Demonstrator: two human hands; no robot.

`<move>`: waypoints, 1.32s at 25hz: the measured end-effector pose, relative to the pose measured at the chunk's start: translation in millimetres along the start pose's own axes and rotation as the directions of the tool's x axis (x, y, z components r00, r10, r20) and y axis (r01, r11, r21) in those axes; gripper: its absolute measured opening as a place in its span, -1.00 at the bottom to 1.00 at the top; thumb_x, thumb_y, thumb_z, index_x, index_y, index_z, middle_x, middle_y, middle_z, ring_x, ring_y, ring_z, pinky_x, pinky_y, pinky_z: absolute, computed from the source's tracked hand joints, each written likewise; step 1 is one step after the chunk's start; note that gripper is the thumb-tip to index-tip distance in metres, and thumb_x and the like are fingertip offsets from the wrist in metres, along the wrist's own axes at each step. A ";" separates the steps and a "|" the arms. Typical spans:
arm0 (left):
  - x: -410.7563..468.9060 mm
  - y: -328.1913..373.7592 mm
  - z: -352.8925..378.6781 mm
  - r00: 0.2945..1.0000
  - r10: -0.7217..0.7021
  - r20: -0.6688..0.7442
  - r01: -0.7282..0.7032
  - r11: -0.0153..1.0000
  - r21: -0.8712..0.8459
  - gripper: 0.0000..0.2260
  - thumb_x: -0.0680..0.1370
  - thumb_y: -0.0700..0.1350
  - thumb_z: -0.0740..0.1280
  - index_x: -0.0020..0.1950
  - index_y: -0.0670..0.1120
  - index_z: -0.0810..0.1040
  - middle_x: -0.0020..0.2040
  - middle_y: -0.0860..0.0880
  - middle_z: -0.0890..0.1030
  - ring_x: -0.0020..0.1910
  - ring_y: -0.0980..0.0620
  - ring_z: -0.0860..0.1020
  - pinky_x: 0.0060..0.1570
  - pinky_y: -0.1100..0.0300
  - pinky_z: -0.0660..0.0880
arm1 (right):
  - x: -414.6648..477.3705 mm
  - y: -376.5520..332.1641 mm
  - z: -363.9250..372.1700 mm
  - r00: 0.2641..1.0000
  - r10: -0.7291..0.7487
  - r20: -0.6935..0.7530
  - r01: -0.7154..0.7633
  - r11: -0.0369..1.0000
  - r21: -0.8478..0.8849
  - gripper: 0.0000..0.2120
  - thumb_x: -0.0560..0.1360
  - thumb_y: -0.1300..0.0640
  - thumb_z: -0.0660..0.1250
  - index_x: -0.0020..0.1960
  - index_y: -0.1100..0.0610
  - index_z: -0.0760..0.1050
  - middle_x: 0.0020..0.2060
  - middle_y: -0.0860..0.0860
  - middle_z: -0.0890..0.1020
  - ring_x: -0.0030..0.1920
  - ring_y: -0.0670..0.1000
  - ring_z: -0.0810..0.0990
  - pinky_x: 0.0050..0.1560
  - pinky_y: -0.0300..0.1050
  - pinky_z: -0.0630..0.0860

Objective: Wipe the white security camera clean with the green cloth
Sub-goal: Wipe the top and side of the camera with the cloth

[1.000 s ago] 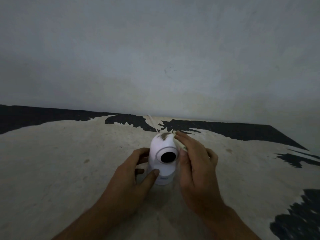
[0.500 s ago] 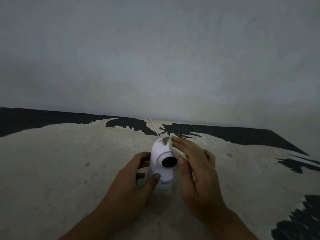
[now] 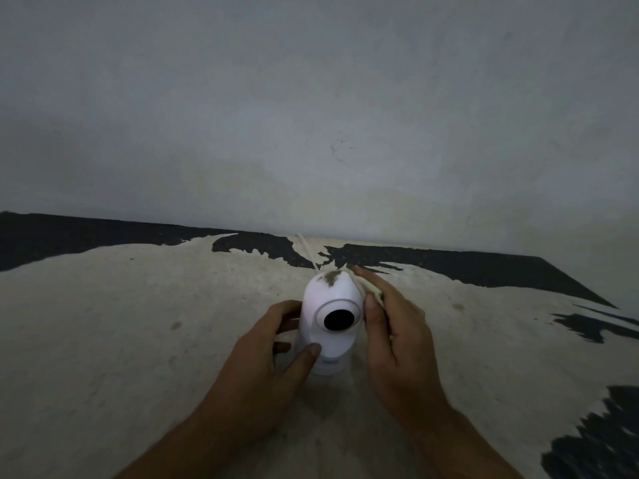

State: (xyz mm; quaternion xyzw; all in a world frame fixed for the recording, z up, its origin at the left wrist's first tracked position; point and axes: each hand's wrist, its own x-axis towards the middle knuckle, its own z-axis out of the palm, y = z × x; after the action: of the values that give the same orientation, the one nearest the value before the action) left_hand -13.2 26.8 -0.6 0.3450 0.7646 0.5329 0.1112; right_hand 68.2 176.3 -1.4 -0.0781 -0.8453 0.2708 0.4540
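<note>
Brown grime (image 3: 331, 278) sat atop the camera (image 3: 328, 323), unwiped; our left hand (image 3: 273, 354) gripped it, right fingers (image 3: 371, 288) pinching the cloth (image 3: 363, 288) beside.

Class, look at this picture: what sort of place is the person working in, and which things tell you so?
Probably a plain indoor corner: a bare grey wall, a worn countertop with black patches, and a white security camera with its cable running back to the wall.

left hand (image 3: 266, 361): bare, no ring | right hand (image 3: 397, 344): bare | forearms: unsleeved
</note>
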 end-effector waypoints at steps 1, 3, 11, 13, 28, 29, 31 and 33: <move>-0.2 -0.1 -0.2 1.000 0.000 0.003 0.000 1.000 -0.002 -0.52 0.43 0.08 0.32 0.31 0.14 0.28 0.26 0.18 0.44 0.17 0.10 0.49 0.21 0.08 0.45 | 0.1 0.4 -1.5 1.000 -0.011 -0.003 0.011 1.000 -0.010 -0.64 0.59 0.00 0.05 0.34 -0.02 0.40 0.26 -0.13 0.53 0.26 -0.14 0.46 0.25 0.03 0.41; 0.7 -0.6 0.2 1.000 -0.008 0.003 0.008 1.000 0.002 -0.53 0.42 0.08 0.33 0.29 0.17 0.27 0.22 0.22 0.43 0.17 0.11 0.49 0.20 0.11 0.45 | -0.4 -1.3 -2.8 0.990 -0.141 -0.002 0.140 0.987 -0.080 -0.66 0.58 0.07 0.07 0.31 0.04 0.42 0.27 -0.11 0.52 0.29 -0.15 0.44 0.28 -0.01 0.35; 0.5 -2.8 -0.9 1.000 0.012 0.008 -0.012 1.000 -0.023 -0.49 0.36 0.18 0.31 0.29 0.17 0.31 0.24 0.20 0.47 0.13 0.12 0.51 0.17 0.08 0.49 | 15.9 2.2 -14.3 0.997 -0.058 0.047 0.060 0.998 -0.033 -0.68 0.60 0.04 0.04 0.24 -0.02 0.48 0.13 -0.17 0.58 0.15 -0.05 0.51 0.17 -0.01 0.41; 1.1 -3.6 -0.8 1.000 0.018 0.008 -0.018 1.000 -0.025 -0.51 0.39 0.13 0.33 0.29 0.16 0.31 0.24 0.20 0.47 0.14 0.13 0.51 0.17 0.09 0.49 | 18.6 1.7 -11.6 0.995 -0.082 0.060 0.085 0.996 -0.037 -0.70 0.60 0.03 0.03 0.21 -0.03 0.47 0.10 -0.19 0.57 0.13 -0.08 0.49 0.17 -0.11 0.38; 3.2 -7.4 1.0 1.000 -0.009 0.009 0.009 1.000 -0.015 -0.50 0.40 0.13 0.32 0.31 0.17 0.28 0.27 0.19 0.45 0.18 0.12 0.48 0.22 0.05 0.46 | 12.8 -1.9 -2.2 0.991 -0.131 0.025 0.131 0.991 -0.038 -0.68 0.59 0.04 0.05 0.23 0.03 0.47 0.15 -0.10 0.59 0.17 -0.11 0.49 0.19 -0.17 0.36; 3.4 -7.1 1.2 1.000 -0.011 0.009 0.011 1.000 -0.020 -0.50 0.40 0.13 0.32 0.31 0.17 0.28 0.28 0.18 0.45 0.19 0.12 0.48 0.22 0.04 0.46 | 13.2 -1.5 -1.5 0.992 -0.123 0.023 0.124 0.992 -0.030 -0.69 0.59 0.04 0.05 0.23 0.01 0.46 0.15 -0.11 0.59 0.17 -0.11 0.49 0.19 -0.12 0.37; 3.3 -6.7 1.4 1.000 -0.009 0.012 0.009 1.000 -0.024 -0.50 0.41 0.12 0.33 0.32 0.16 0.28 0.29 0.16 0.46 0.18 0.11 0.48 0.22 0.03 0.46 | 16.1 -1.6 -0.1 1.000 -0.018 0.026 0.017 1.000 0.005 -0.69 0.59 -0.01 0.02 0.23 -0.06 0.45 0.12 -0.14 0.59 0.14 -0.02 0.51 0.15 -0.03 0.43; 3.4 -6.8 1.4 1.000 -0.005 0.010 0.005 1.000 -0.020 -0.51 0.41 0.11 0.33 0.31 0.16 0.28 0.29 0.17 0.45 0.18 0.11 0.48 0.21 0.04 0.46 | 16.9 -3.4 -0.7 1.000 -0.016 0.018 0.016 1.000 -0.004 -0.68 0.59 -0.02 0.02 0.22 -0.04 0.46 0.11 -0.14 0.59 0.13 -0.03 0.51 0.15 -0.01 0.42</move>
State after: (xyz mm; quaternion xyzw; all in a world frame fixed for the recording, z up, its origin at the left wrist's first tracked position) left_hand -17.7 28.8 -6.5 0.3446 0.7596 0.5384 0.1199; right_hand 59.4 180.2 13.0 -0.0701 -0.8506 0.2661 0.4481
